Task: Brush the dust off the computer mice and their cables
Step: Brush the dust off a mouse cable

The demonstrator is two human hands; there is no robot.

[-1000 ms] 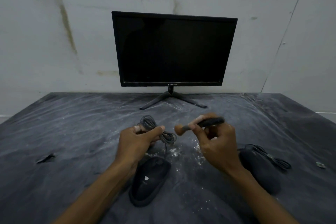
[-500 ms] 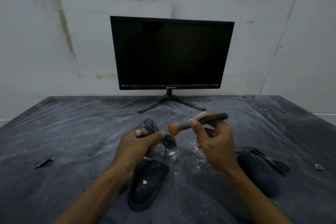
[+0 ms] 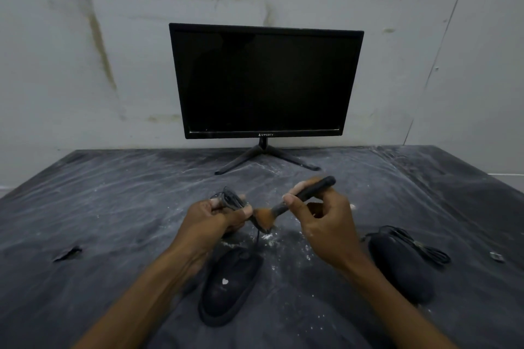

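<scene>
A black mouse [image 3: 229, 283] with a small white mark lies on the dusty dark table [image 3: 113, 207], below my hands. Its bundled cable [image 3: 229, 199] is lifted off the table, and my left hand [image 3: 209, 221] grips the bundle. My right hand [image 3: 326, 229] holds a black-handled brush [image 3: 300, 196] by the handle. The brush's tan bristles [image 3: 263, 219] touch the lower end of the cable bundle by my left thumb. A second black mouse [image 3: 402, 266] lies to the right with its coiled cable [image 3: 422, 246] resting on and beside it.
A dark monitor [image 3: 265, 81] on a tripod stand [image 3: 266, 157] stands at the back against the stained white wall. White dust specks [image 3: 283, 246] lie between the mice. A tear [image 3: 66, 253] marks the table cover at left, and a small object [image 3: 496, 256] lies far right.
The brush has moved left and down, from apart from the cable to bristles touching the bundle. My left hand has stayed put, still gripping the cable.
</scene>
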